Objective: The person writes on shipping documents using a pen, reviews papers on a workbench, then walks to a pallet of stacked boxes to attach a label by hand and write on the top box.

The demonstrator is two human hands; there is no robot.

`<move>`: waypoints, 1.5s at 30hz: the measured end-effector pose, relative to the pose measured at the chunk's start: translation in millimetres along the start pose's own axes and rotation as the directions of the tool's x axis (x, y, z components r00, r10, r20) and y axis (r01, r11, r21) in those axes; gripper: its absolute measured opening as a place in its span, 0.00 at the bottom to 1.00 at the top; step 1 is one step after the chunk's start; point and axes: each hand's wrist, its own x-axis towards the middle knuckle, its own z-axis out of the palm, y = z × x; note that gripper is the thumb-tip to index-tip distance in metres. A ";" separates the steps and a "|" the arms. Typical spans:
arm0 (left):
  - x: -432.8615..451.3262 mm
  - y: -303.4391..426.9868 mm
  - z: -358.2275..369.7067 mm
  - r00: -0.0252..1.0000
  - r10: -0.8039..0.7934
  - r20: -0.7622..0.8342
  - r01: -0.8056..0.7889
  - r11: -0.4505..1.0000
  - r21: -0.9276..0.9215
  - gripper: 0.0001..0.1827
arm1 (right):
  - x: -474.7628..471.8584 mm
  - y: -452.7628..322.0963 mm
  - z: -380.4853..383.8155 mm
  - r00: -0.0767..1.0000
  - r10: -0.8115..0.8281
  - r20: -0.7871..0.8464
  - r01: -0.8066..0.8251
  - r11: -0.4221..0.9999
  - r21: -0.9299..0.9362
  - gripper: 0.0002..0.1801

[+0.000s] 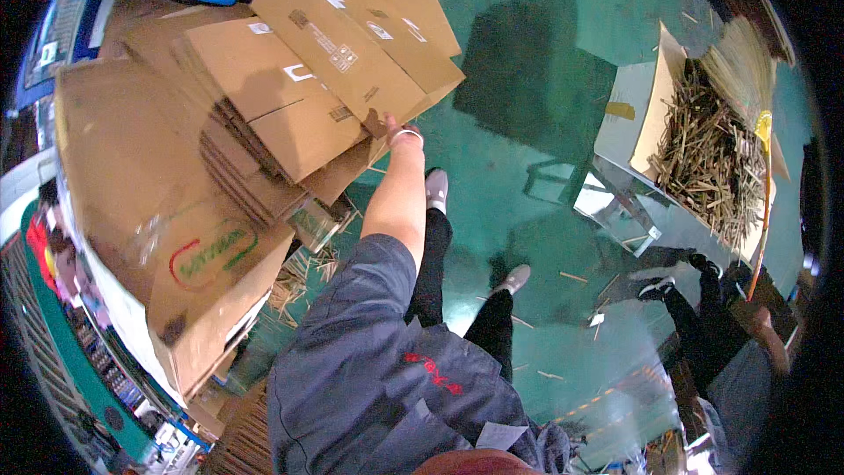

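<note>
My left hand [403,132], with a white band at the wrist, reaches to the near right edge of a flattened cardboard box [343,53]. Its fingers are at that edge and partly hidden, so whether they grip it is unclear. More flattened cardboard boxes [264,86] lie under and beside this one, some with printed marks and white patches. The pile rests on a large cardboard carton [112,165] with red and green marks. My right hand is out of view.
Right, an open box [633,105] holds brown strips [705,158]; a straw broom [745,72] leans over it. Below, a person [712,343] holds the broom's handle. A clear-sided container [616,211] and scattered strips lie on the green floor [560,356].
</note>
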 end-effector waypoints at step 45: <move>-536.7 62.0 -186.2 -0.240 -0.360 0.901 -0.720 -0.556 -0.414 0.15 | -186.6 -72.8 262.8 0.109 -0.991 0.081 0.991 0.114 0.062 0.14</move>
